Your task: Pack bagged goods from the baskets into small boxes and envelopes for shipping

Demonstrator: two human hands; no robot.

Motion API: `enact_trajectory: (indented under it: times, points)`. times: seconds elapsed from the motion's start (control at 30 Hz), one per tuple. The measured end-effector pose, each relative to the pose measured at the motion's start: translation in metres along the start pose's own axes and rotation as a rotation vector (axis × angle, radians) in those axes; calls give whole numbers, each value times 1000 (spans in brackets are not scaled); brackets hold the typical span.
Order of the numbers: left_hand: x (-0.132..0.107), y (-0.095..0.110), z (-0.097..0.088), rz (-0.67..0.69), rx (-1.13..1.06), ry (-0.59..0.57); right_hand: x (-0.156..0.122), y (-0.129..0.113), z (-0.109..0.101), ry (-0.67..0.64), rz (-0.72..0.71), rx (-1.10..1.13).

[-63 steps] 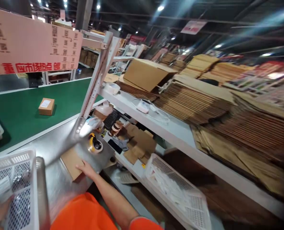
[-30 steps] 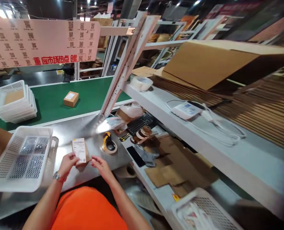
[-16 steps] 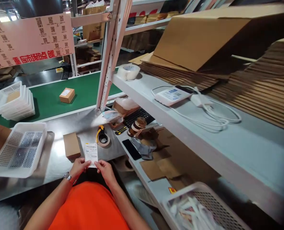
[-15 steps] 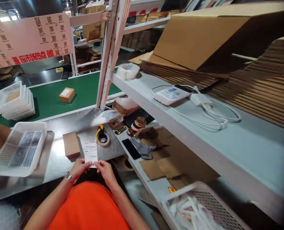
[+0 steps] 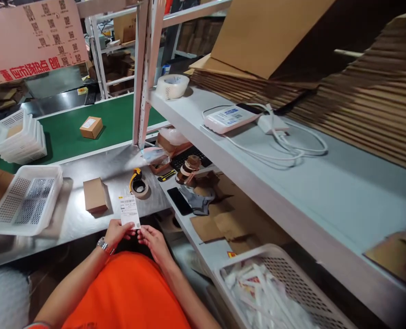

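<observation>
A white shipping label (image 5: 129, 212) with printed barcodes is held up in front of my orange shirt. My left hand (image 5: 119, 232), with a metal watch on its wrist, pinches its lower left part between thumb and fingers. At the lower right corner, the fingertips of my right hand (image 5: 152, 240) are closed on the label's edge. Just beyond my left hand, a small closed cardboard box (image 5: 95, 195) lies on the metal table (image 5: 76, 219). A tape dispenser (image 5: 138, 183) with a yellow and black handle is close to the label's far end.
At left lies a white plastic basket (image 5: 57, 183). Behind runs a green conveyor (image 5: 117, 114) bearing a labelled box (image 5: 91, 127) and stacked baskets (image 5: 34, 141). To the right, a shelf (image 5: 257, 183) carries tape and cables above a phone (image 5: 179, 201) and a utility knife (image 5: 166, 176).
The label now leans slightly, its top towards the left. My right fingers have shifted from its bottom edge to its lower right corner. The whole view has moved a little.
</observation>
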State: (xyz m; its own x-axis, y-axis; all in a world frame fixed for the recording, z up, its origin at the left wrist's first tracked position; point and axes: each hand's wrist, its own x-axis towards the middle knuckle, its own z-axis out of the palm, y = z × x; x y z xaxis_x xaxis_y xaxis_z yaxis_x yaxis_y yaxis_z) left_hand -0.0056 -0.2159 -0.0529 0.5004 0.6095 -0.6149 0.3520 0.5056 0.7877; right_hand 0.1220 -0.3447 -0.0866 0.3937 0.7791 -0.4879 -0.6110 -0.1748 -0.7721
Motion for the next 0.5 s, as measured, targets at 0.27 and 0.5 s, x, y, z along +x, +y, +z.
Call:
enact_trajectory:
  times: [0.27,0.5]
  points:
    - [-7,-1,5,1,30,-3,-2,7,-6,16,-35,7]
    - [-6,-4,-3,-5,34,6,2,10,-2,35,-47,-29]
